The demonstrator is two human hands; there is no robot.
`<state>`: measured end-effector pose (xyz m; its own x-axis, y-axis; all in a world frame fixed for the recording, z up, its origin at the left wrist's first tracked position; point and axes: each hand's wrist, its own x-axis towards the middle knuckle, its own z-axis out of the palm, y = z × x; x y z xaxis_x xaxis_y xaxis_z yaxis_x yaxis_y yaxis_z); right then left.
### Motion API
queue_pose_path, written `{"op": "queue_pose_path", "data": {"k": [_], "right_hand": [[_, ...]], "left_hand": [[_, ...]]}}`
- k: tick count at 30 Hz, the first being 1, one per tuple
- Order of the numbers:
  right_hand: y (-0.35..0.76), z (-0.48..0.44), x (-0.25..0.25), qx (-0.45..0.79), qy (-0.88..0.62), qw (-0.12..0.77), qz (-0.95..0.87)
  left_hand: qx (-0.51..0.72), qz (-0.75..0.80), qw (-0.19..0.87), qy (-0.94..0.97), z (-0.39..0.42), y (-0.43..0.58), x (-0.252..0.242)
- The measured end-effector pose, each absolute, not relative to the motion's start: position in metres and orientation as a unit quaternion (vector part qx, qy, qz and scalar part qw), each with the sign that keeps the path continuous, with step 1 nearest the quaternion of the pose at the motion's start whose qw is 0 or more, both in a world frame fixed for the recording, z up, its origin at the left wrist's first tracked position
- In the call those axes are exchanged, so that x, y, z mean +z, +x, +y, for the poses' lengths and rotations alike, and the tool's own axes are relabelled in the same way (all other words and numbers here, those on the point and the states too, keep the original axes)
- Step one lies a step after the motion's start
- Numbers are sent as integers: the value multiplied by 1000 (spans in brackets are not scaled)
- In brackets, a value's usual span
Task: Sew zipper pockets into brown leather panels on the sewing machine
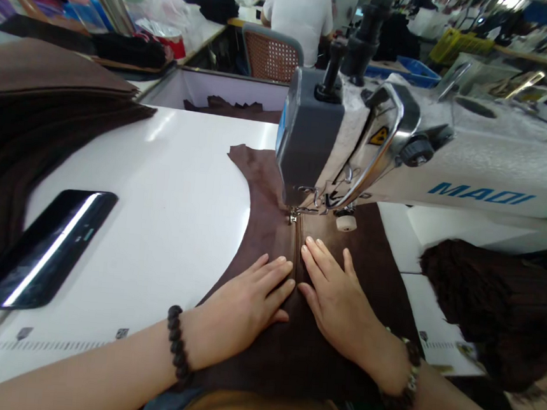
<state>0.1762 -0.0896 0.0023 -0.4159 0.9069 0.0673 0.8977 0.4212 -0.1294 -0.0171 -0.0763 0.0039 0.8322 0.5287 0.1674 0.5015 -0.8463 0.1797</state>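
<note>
A dark brown fabric piece (260, 185) with a curved left edge lies under the presser foot (293, 217) of a sewing machine (473, 159). A seam or folded strip (297, 245) runs down its middle from the foot toward me. Left of that line, my left hand (250, 299) lies flat on the fabric with its fingers stretched out. My right hand (336, 300) rests flat on the right side, fingertips close to the seam, thumb apart. Neither hand grips anything.
Stacked brown fabric pieces (55, 77) stand at the left, beside a black phone (44, 249) on the white table (171, 221). A bunched brown bundle (494, 307) sits at the right. Beyond the machine are a chair (273, 55) and a seated person (297, 15).
</note>
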Motion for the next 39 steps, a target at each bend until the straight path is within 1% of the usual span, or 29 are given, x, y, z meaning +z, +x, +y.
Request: {"op": "queue_pose_path", "data": {"k": [4,16,25,39], "right_hand": [[179,-97,2,51,-522,61,-849],[183,-85,4,61,-510,70,-855],[188,-64,2,55,-496,61,-864],[192,-29,4,76,-485,88,-867]], "left_hand": [[98,264,75,957,-86,-20,0],[108,262,69,957,-78,-20,0],[113,266,78,954,-60,-16,0],[124,260,120,950,-25,-14,2]]}}
